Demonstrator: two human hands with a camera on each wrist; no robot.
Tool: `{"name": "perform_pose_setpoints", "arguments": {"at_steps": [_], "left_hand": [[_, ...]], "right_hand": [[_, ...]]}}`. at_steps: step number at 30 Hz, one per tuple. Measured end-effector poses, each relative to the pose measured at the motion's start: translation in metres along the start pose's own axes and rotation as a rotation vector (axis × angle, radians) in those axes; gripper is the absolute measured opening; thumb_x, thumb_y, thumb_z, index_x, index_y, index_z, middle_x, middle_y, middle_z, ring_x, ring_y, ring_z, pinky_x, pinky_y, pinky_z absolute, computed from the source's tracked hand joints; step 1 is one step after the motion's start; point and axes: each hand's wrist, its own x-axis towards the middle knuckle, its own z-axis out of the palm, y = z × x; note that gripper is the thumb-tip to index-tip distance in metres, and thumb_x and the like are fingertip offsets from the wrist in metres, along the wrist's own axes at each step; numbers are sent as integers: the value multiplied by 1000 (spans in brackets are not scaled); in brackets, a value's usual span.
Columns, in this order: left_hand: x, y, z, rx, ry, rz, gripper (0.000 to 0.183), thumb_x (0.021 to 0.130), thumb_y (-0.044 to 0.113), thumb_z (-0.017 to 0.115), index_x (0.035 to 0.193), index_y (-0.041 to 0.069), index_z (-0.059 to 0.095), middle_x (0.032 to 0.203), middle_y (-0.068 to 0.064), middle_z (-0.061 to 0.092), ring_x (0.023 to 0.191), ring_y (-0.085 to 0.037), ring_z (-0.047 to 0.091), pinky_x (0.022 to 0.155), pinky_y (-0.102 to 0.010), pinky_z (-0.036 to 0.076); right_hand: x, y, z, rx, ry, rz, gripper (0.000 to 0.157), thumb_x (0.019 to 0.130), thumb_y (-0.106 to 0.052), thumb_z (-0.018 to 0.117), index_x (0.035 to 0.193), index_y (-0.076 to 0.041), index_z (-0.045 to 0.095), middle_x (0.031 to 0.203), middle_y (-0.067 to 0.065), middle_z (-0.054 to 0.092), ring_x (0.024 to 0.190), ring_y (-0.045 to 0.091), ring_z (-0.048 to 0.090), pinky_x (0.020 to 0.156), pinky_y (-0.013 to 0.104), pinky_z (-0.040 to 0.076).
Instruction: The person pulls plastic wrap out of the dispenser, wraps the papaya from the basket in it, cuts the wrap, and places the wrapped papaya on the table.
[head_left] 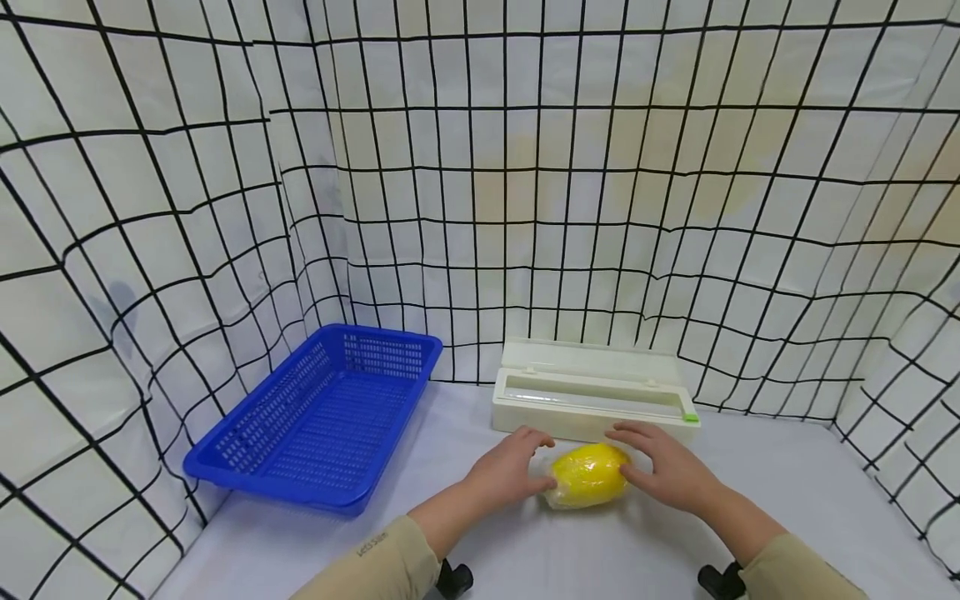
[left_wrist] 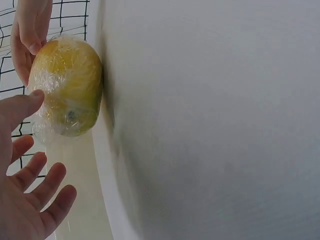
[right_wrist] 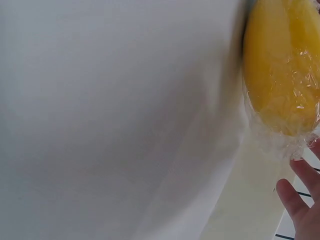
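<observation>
A yellow fruit [head_left: 590, 475] wrapped in clear, crinkled cling film lies on the white table between both hands. In the left wrist view, the wrapped fruit [left_wrist: 70, 85] shows a greenish side and a small dark spot under the film. My left hand [head_left: 512, 471] has its thumb at the fruit's left end, with the fingers spread apart from it. At the other end is my right hand [head_left: 667, 467], thumb at the film and fingers loosely extended. The right wrist view shows loose film bunched at one end of the fruit [right_wrist: 282, 70], close to the right fingertips.
Just behind the hands stands a white cling film dispenser [head_left: 517, 412], its lid raised, a roll inside and a green piece at its right end. A blue plastic basket [head_left: 352, 492] sits at the left. Black wire grid [head_left: 506, 221] over white sheeting surrounds the table.
</observation>
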Motion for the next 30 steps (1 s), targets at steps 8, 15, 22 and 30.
{"name": "perform_pose_setpoints", "arguments": {"at_steps": [8, 15, 22, 30], "left_hand": [[-5, 0, 3, 4, 31, 8, 35, 89, 34, 74, 121, 23, 70, 121, 9, 68, 110, -14, 63, 93, -35, 51], [0, -8, 6, 23, 12, 65, 40, 92, 34, 69, 131, 25, 66, 133, 15, 61, 124, -14, 58, 103, -36, 45], [8, -8, 7, 61, 22, 100, 36, 91, 32, 71, 126, 25, 70, 126, 16, 65, 118, -11, 61, 99, -33, 48], [15, -4, 10, 86, 28, 62, 35, 96, 22, 64, 130, 18, 66, 133, 0, 56, 117, -17, 57, 99, -33, 48]], "right_hand": [[-3, 2, -4, 69, -94, 84, 43, 93, -44, 66, 131, -24, 64, 130, -4, 63, 121, 28, 57, 102, 55, 44], [-6, 3, -6, 116, -129, 65, 50, 92, -56, 62, 132, -26, 64, 129, -3, 64, 120, 28, 58, 99, 56, 46], [-8, 4, -2, 152, -117, 71, 51, 91, -56, 63, 132, -26, 64, 125, -6, 65, 114, 23, 60, 97, 53, 49], [-5, -3, -2, 188, -134, 106, 49, 92, -55, 62, 129, -22, 65, 111, -13, 63, 100, 15, 56, 91, 48, 49]]}}
